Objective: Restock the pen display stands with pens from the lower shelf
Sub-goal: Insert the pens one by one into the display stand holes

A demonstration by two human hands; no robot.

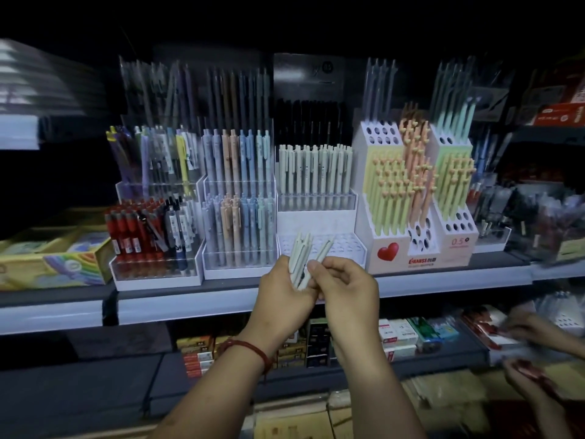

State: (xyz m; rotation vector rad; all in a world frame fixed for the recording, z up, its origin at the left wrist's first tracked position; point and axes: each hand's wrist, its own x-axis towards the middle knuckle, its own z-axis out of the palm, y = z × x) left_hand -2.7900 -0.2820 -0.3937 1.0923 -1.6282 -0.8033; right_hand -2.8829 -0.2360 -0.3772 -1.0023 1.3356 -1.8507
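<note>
My left hand [286, 291] grips a small bundle of pale grey-green pens [300, 251], tips fanned upward. My right hand [345, 283] pinches one pen [324, 250] of that bundle at its lower end. Both hands hover in front of the white tiered pen stand [319, 217]. The stand's back row holds matching pale pens [315, 166]; its front rows show open holes [342, 242]. The lower shelf [443, 359] beneath holds boxes of stock.
Neighbouring stands hold pastel pens [239, 201], red and black pens [148, 229] and heart-topped pens [408, 185]. A colourful box [63, 264] sits at the left. Another person's hands [535, 331] work with red items at the lower right. Small boxes [399, 335] line the lower shelf.
</note>
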